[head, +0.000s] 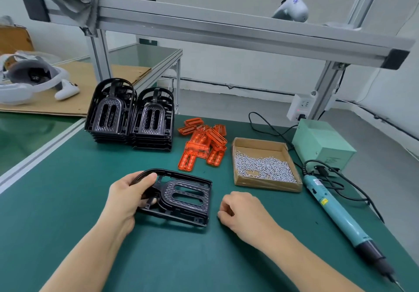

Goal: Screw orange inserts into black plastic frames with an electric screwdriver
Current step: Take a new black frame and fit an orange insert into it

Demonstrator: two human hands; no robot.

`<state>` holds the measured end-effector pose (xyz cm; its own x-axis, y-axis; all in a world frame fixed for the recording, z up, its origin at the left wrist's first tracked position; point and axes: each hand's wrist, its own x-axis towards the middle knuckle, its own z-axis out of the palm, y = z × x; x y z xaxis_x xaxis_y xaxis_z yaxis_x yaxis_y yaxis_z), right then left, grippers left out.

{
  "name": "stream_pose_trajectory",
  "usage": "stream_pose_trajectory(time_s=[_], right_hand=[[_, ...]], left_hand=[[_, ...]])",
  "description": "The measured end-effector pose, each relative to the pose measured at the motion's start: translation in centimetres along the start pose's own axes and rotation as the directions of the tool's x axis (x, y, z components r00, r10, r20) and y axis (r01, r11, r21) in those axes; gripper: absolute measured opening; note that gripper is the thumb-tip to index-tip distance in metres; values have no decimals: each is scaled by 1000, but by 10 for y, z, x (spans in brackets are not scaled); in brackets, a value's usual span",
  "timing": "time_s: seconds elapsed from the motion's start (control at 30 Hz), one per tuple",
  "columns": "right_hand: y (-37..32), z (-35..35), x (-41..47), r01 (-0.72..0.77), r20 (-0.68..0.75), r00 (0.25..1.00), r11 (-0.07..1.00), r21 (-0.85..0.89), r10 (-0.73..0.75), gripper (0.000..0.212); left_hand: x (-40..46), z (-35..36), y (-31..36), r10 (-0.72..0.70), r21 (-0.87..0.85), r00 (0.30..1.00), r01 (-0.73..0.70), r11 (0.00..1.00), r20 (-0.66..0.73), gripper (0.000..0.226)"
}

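Gripping the rounded end of a black plastic frame (181, 195), left hand (127, 197) with thumb hooked over the top rim and fingers (154, 201) curled beneath, tilting that end up off the green table (90, 178) while the far edge rests on the mat. Resting just right of the frame, not touching it, right hand (242, 209) with fingers loosely curled, holding nothing. Lying behind the frame, a loose heap of orange inserts (203, 144). Standing left of the heap, two stacks of black frames (131, 119) side by side. Sitting right of the inserts, an open cardboard box of silver screws (264, 166). Lying along the right edge of the table, a teal electric screwdriver (340, 217), bit toward the near corner, corded to a pale green power supply (322, 146).
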<state>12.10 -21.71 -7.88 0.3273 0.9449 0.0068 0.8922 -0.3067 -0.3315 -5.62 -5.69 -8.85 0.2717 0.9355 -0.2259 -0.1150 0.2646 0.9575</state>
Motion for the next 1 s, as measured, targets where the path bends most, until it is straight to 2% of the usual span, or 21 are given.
stream_pose_trajectory(time_s=[0.13,0.27,0.43,0.53,0.63,0.83,1.0], right_hand=[[-7,-3,4,-31,53,998,999,-36,33,11],[-11,-9,9,-68,62,996,998,-13,69,10],[-16,-12,14,-63,72,995,998,-30,65,11],[-12,-15,16,-81,92,993,996,30,78,11],[-9,-14,19,-67,100,993,993,99,58,16],[-11,-9,23,-30,59,998,994,107,24,18],[-16,-7,30,22,12,1000,1000,-7,-22,13]], left_hand=[[-1,9,-3,-9,13,999,9,1000,42,12],[3,9,-4,16,72,1000,-17,997,6,17],[7,9,-2,62,174,998,-65,983,23,43],[9,6,-1,58,210,998,-58,976,3,53],[10,1,-2,54,205,999,-52,977,-6,54],[14,-2,3,10,179,1000,-4,984,-29,53],[18,-6,7,-61,89,998,63,994,-32,45]])
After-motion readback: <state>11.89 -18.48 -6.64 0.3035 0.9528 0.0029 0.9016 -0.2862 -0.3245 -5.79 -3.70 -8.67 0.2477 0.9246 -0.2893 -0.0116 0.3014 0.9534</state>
